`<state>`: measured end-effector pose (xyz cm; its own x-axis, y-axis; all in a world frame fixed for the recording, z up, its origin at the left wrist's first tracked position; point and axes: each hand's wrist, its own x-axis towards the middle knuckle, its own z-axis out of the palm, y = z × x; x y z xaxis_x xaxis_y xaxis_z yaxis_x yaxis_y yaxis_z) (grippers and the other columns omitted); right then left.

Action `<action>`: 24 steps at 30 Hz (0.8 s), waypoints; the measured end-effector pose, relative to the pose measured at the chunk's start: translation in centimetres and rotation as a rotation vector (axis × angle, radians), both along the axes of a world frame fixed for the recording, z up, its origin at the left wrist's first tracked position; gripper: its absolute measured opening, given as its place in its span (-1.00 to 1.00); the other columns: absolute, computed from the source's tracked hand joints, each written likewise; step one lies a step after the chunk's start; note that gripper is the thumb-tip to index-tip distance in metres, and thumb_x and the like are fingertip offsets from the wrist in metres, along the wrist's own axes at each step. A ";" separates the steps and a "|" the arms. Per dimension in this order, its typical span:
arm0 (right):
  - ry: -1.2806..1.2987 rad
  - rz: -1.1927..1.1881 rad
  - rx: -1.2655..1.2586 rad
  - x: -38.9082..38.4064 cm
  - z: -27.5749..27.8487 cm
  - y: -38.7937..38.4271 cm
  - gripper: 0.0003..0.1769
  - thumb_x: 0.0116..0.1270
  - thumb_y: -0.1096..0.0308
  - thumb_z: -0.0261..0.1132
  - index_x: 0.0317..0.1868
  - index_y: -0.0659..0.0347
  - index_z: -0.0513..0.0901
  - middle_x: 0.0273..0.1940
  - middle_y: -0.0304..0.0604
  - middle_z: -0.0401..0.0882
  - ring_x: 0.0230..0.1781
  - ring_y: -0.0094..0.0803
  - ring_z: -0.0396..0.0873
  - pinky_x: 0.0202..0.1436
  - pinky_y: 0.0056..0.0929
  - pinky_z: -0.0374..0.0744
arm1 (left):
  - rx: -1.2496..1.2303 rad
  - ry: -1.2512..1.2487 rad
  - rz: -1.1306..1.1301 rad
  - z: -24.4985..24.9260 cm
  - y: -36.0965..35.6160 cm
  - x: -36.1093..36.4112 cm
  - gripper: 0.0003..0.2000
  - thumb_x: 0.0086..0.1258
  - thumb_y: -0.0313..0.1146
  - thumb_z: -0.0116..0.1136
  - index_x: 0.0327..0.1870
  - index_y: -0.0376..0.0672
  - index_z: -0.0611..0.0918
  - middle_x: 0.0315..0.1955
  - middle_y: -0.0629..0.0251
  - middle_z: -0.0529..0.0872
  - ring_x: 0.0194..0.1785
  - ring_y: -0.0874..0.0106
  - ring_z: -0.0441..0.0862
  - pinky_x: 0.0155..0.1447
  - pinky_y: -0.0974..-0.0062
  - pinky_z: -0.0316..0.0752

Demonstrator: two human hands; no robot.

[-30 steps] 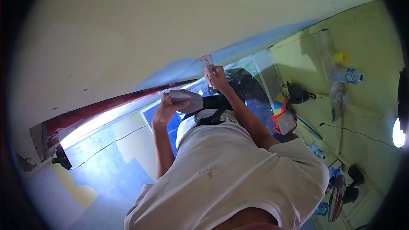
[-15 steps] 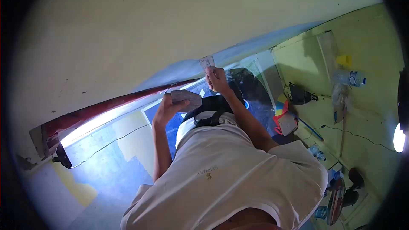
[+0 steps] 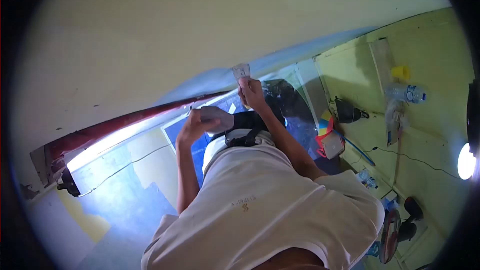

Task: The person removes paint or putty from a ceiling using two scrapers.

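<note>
My right hand (image 3: 251,94) is closed around the handle of a putty knife (image 3: 241,71). Its broad blade, smeared grey-white, points up toward the pale wall surface (image 3: 200,25) and overlaps a bluish patch (image 3: 200,84) there. Lower and to the left, my left hand (image 3: 192,127) grips a grey, slab-like piece (image 3: 218,118) with a dull face, thumb lying across it. I cannot tell exactly what this piece is. The two hands are a short way apart in front of my waist.
A red-edged ledge (image 3: 105,127) with a bright light runs left. At right, a plastic bottle (image 3: 405,93), a yellow cup (image 3: 401,72) and a dark bag (image 3: 349,111) are by the wall. A fan (image 3: 390,235) stands lower right, and a cable (image 3: 415,157) trails along that wall.
The view has shifted slightly. The putty knife's blade now shows a little more of its face, and the grey piece in my left hand is tilted somewhat differently. Both grips stay the same.
</note>
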<state>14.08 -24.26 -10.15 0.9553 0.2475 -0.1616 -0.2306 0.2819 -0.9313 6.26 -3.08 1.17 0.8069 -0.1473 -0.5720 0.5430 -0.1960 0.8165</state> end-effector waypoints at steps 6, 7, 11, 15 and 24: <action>0.075 -0.025 0.007 -0.5 -0.3 -0.1 -0.45 0.55 0.12 0.09 -0.64 0.23 0.45 -0.78 -0.33 0.33 -0.86 -0.63 0.29 -0.79 -0.55 0.25 | -0.099 0.002 0.016 0.2 0.5 -0.5 -0.71 0.23 -0.48 0.38 -0.03 -0.33 0.70 -0.17 0.28 0.77 -0.11 0.52 0.65 0.05 0.50 0.54; 0.061 -0.020 0.004 -0.3 -0.4 0.0 -0.45 0.55 0.12 0.09 -0.63 0.23 0.45 -0.78 -0.33 0.33 -0.87 -0.63 0.29 -0.79 -0.55 0.24 | -0.055 -0.011 0.005 0.1 0.6 -0.6 -0.70 0.23 -0.49 0.37 -0.01 -0.33 0.68 -0.16 0.27 0.77 -0.11 0.53 0.65 0.04 0.50 0.54; -0.005 -0.002 0.041 -0.3 -0.1 -0.1 -0.45 0.55 0.12 0.09 -0.62 0.22 0.45 -0.78 -0.33 0.33 -0.87 -0.62 0.26 -0.79 -0.55 0.22 | -0.076 -0.011 0.051 0.6 0.2 -0.3 -0.70 0.22 -0.49 0.37 -0.01 -0.34 0.68 -0.18 0.27 0.77 -0.12 0.53 0.65 0.02 0.51 0.55; 0.011 -0.006 -0.051 0.0 -1.0 -0.7 -0.45 0.56 0.10 0.08 -0.62 0.22 0.45 -0.78 -0.34 0.34 -0.86 -0.62 0.30 -0.78 -0.56 0.23 | -0.064 -0.027 -0.021 -0.5 1.1 -0.8 -0.70 0.22 -0.50 0.38 -0.02 -0.34 0.67 -0.18 0.27 0.76 -0.13 0.52 0.64 0.03 0.50 0.56; -0.038 0.011 -0.080 0.5 -0.5 -1.0 -0.46 0.55 0.10 0.09 -0.61 0.23 0.46 -0.77 -0.32 0.34 -0.84 -0.61 0.32 -0.76 -0.56 0.28 | -0.019 0.009 0.021 -0.1 1.8 -0.8 -0.65 0.20 -0.50 0.40 0.01 -0.35 0.65 -0.15 0.22 0.76 -0.09 0.47 0.66 0.07 0.45 0.55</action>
